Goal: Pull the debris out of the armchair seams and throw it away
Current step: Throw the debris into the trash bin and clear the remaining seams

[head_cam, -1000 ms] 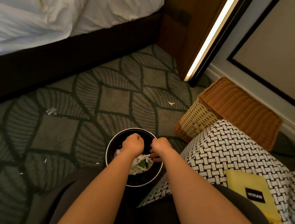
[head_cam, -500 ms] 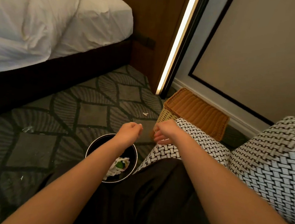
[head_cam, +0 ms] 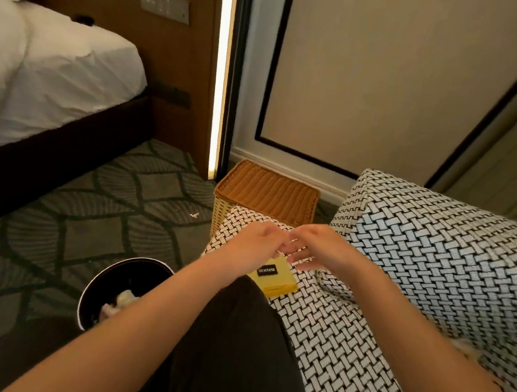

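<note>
Two hands' fingers (head_cam: 281,244) meeting above armchair (head_cam: 332,336) seat, bin (head_cam: 85,299) lower left

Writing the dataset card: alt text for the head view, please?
Both bare hands, left hand and right hand, meet above a woven-pattern armchair seat near a yellow packet. A black waste bin holding crumpled paper stands on the carpet.

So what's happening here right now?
A person is clearing debris from a woven-pattern armchair. Both hands, left hand and right hand, meet above the seat near a yellow packet; whether they hold anything is unclear. The round bin on the carpet already holds crumpled scraps.
</note>
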The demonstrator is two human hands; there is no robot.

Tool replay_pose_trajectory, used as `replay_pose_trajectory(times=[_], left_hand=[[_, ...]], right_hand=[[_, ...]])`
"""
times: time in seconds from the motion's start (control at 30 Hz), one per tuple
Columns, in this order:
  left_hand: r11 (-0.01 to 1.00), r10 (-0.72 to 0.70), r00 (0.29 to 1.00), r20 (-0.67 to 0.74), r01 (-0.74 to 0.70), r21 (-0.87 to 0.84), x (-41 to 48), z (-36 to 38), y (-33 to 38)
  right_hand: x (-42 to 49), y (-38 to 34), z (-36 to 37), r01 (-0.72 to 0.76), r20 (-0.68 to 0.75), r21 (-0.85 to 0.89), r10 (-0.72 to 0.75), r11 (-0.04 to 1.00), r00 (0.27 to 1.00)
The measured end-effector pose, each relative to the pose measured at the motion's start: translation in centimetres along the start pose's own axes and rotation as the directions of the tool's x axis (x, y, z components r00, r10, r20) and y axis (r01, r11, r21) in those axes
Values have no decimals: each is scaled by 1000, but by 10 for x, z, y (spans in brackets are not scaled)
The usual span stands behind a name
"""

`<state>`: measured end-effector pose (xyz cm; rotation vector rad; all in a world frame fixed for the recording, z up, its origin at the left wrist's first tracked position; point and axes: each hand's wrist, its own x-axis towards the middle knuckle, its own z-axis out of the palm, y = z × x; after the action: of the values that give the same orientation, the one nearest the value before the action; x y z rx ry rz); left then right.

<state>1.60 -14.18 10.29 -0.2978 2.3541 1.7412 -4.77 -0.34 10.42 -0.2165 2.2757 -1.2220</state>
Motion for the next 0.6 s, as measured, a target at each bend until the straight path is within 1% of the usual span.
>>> replay_pose_trajectory(times=[0.07, 0.17, 0.23, 0.3, 0.43, 0.5, 0.57, 0.6], left_hand=[[1000, -4, 999, 46, 3, 21, 0, 20, 4], [998, -10, 991, 135, 1, 67, 1, 54, 0], [993, -17, 984, 179, -4, 115, 5, 78, -9], [987, -33, 983, 181, 4, 158, 8, 98, -20], [965, -59, 986, 158, 15, 262, 15, 128, -42], [942, -56, 989, 140, 6, 336, 20, 135, -50], [906, -19, 996, 88, -20, 423, 30, 144, -57], [889, -12, 998, 65, -19, 457, 34, 148, -60]], right_hand=[[-13, 17, -12, 12, -15, 8, -12, 1000, 1000], [-30, 55, -29, -27, -54, 25, 28, 999, 998], [-38, 89, -36, -51, -126, 28, 54, 998, 991], [-43, 123, -38, -55, -232, 38, 62, 998, 971], [-51, 180, -32, -102, -425, 62, 119, 993, 897], [-55, 198, -30, -115, -475, 68, 133, 991, 870], [-59, 213, -31, -112, -506, 74, 134, 991, 852], [-60, 220, -32, -110, -541, 61, 125, 992, 832]])
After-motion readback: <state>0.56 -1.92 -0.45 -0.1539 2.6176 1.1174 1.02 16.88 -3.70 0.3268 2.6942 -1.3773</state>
